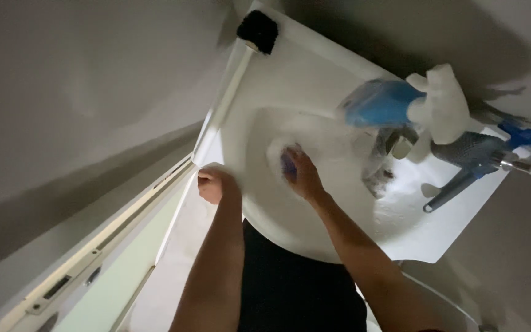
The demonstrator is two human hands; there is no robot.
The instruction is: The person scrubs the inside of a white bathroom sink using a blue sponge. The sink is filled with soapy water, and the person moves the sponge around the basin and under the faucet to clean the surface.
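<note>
Right hand sits inside the white sink basin, fingers clamped on a small blue sponge pressed flat to the basin wall on the side away from the tap, foam smeared around it. Sponge mostly hidden under the fingers; looks blue-purple, squarish, probably a soft scrub pad, but the dim blurred view makes that a guess. Judged light, squashy, wet and soapy, so slippery; best held across the top with fingertips curled over its edges. Left hand is clenched over the sink's front rim, bracing, holding nothing else. A blue spray bottle with white trigger lies on the sink's back ledge beside the chrome tap. A black brush head rests at the sink's far corner.
</note>
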